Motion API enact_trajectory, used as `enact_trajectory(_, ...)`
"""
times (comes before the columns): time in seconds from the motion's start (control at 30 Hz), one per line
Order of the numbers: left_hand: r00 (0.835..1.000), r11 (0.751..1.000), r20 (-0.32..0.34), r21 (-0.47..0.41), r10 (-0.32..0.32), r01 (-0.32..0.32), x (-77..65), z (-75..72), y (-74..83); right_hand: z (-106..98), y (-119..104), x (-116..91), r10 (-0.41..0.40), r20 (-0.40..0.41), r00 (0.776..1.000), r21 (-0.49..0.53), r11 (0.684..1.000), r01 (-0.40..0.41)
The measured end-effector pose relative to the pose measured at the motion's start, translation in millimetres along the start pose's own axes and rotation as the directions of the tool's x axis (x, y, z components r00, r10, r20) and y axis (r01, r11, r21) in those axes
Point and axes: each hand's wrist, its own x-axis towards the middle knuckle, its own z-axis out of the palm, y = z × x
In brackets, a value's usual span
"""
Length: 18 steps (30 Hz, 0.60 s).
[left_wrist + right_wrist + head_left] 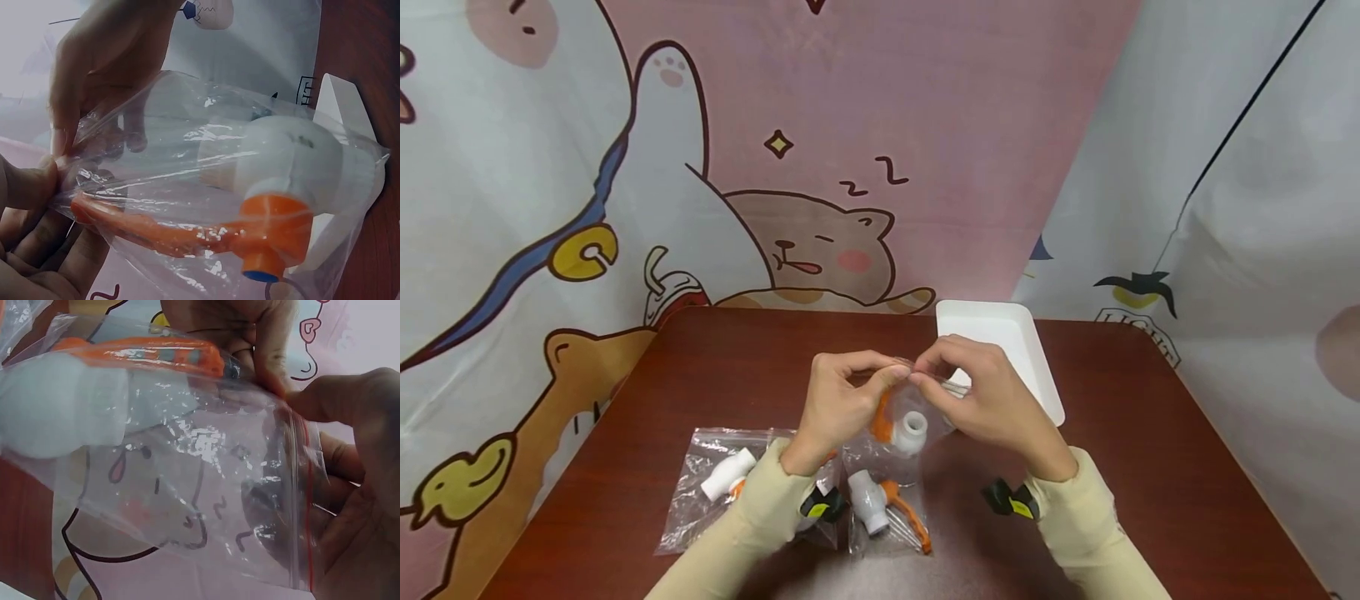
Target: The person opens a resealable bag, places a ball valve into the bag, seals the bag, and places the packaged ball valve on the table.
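Observation:
A clear zip bag (250, 456) hangs between my two hands, its seal strip (306, 487) edged in red. Inside it is a white plastic ball valve (290, 156) with an orange lever handle (169, 234). My left hand (846, 402) pinches the bag's top edge between thumb and fingers. Close beside it, my right hand (988, 396) pinches the same edge, thumb and fingertips near the left ones. In the head view the bagged valve hangs below the hands, over the table.
Two more clear bags lie on the brown table (1135, 442): a left bag (688, 487) with a white fitting, and a nearer bag holding a grey-white valve (870, 500) with an orange handle. Behind my right hand is a white tray (1037, 367). A patterned cloth (970, 150) hangs behind.

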Motion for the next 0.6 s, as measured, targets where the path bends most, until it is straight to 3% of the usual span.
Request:
enact_trajectory(0.33, 1.000, 1.000, 0.011, 0.019, -0.001, 0.001, -0.5, 1.8, 1.0, 1.7, 1.9, -0.3, -0.025, -0.006, 1.000, -0.032, 0.999, 0.025)
enact_trajectory(0.6, 0.999, 0.999, -0.035, 0.039, -0.007, 0.009, 1.0, -3.2, 0.7, -2.5, 5.9, -5.6, -0.036, -0.004, 0.999, -0.053, 0.998, 0.036)
